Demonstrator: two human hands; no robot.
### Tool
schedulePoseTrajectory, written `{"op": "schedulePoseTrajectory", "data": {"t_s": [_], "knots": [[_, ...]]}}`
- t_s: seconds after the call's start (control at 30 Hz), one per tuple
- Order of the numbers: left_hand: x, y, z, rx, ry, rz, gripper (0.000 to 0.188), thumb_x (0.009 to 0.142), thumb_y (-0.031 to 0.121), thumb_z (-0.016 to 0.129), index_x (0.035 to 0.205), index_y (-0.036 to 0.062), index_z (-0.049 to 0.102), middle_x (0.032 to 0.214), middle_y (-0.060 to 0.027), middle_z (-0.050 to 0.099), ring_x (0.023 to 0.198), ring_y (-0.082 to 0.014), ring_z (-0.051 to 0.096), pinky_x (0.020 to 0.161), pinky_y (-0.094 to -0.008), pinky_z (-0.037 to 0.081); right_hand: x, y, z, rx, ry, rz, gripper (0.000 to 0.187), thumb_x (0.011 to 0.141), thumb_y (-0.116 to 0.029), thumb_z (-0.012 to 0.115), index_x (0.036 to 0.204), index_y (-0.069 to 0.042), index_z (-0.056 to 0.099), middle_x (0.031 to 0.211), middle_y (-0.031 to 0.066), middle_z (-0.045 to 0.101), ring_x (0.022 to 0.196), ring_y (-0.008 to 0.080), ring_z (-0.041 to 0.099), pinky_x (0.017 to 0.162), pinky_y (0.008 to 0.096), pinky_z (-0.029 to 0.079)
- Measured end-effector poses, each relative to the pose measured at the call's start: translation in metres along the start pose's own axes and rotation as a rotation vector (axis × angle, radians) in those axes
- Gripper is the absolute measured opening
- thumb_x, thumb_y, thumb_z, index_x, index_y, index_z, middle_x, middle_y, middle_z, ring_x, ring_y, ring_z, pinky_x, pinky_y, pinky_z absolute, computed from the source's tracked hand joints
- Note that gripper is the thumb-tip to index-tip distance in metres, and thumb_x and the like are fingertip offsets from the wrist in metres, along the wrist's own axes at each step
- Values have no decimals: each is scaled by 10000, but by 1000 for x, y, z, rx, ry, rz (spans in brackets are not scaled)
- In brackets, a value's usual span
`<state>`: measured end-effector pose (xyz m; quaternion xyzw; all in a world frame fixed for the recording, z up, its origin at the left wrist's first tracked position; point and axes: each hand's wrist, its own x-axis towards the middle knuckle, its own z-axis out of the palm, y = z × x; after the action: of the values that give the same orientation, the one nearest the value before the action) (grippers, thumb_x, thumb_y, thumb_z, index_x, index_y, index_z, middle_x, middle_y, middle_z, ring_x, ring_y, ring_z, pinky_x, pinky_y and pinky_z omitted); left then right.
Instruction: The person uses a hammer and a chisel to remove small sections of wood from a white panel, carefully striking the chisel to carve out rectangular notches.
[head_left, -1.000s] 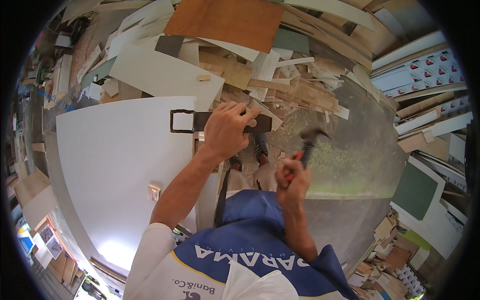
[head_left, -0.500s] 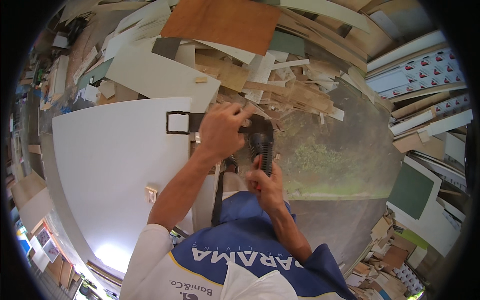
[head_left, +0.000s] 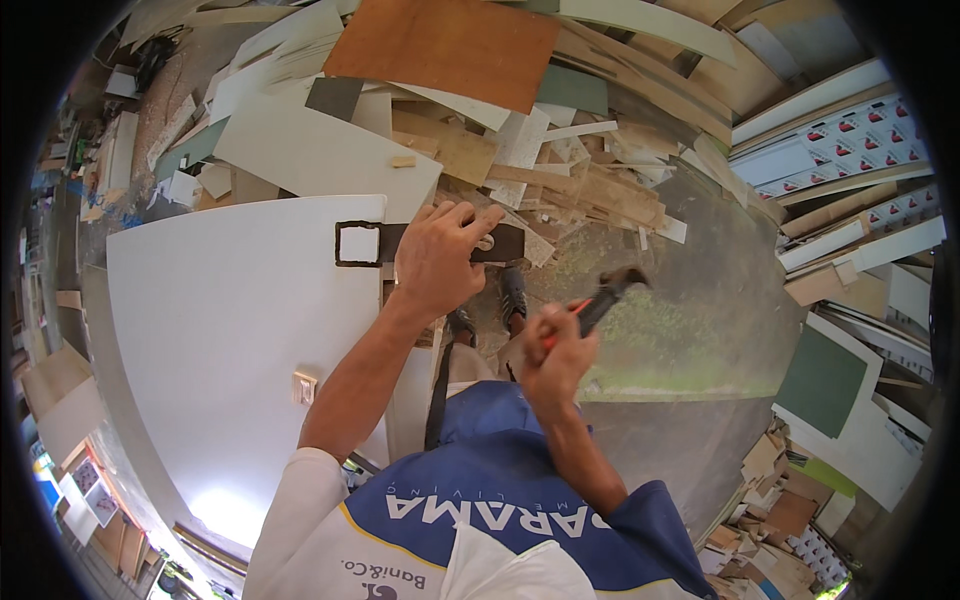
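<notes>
My left hand [head_left: 440, 258] is closed over a dark flat bar [head_left: 508, 244], which lies across the far right corner of a large white panel [head_left: 220, 310]. At its left end the bar has an open black rectangular frame [head_left: 357, 244] resting over the panel. A round metallic spot shows on the bar beside my fingers. To the right and nearer my body, my right hand [head_left: 560, 350] grips a hammer [head_left: 604, 298] by its black and red handle. The hammer's dark head, somewhat blurred, is tilted up and away to the right, apart from the bar.
On the white panel sits a small light wooden block [head_left: 304, 387]. Beyond it, board offcuts [head_left: 590, 190] and an orange-brown sheet [head_left: 440, 45] are piled on the floor. Stacked panels [head_left: 850, 150] line the right side, with more scraps [head_left: 780, 510] at the lower right.
My right hand has swung the hammer away from the bar's right end, out to the right and toward me. My left hand and the bar stay nearly in place.
</notes>
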<state>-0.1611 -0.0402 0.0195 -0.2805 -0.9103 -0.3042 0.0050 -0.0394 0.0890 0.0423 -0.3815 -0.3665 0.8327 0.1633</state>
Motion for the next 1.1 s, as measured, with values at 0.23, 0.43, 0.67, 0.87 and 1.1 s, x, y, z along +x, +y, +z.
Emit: {"op": "schedulePoseTrajectory", "data": {"t_s": [0.23, 0.43, 0.67, 0.87, 1.1], "knots": [[-3, -4, -7, 23, -47, -35, 588, 619, 78, 746, 1199, 121, 657, 925, -72, 624, 952, -249, 615, 864, -375, 471, -4, 0, 6, -138, -128, 182, 179, 826, 49, 581, 933, -51, 479, 643, 19, 482, 426, 65, 373, 367, 232, 241], [-4, -4, -10, 12, -49, -57, 566, 622, 78, 747, 1180, 106, 657, 936, -77, 627, 959, -258, 616, 872, -377, 474, -10, 1, 1, -301, -318, 301, 160, 842, 40, 576, 926, -49, 474, 645, 26, 483, 427, 73, 377, 377, 231, 247], [-5, -9, -11, -2, -73, -59, 588, 629, 90, 763, 1207, 102, 655, 954, -74, 633, 962, -256, 615, 884, -379, 472, -14, 6, 4, -311, -367, 347, 164, 825, 27, 568, 929, -46, 465, 628, 16, 440, 429, 76, 359, 377, 240, 249], [-8, -9, -6, -6, -18, -19, 605, 600, 72, 735, 1195, 125, 642, 893, -69, 622, 881, -268, 619, 814, -388, 475, -12, 14, 4, -394, -294, 341, 180, 821, 53, 565, 915, -50, 452, 629, 18, 444, 410, 77, 337, 367, 248, 237], [-5, -12, -6, 12, -12, -28, 600, 610, 65, 727, 1201, 119, 638, 885, -64, 620, 914, -256, 624, 819, -386, 472, -16, 18, -1, -209, -330, 397, 212, 830, 75, 584, 937, -57, 458, 622, 12, 439, 425, 77, 358, 381, 242, 237]]}}
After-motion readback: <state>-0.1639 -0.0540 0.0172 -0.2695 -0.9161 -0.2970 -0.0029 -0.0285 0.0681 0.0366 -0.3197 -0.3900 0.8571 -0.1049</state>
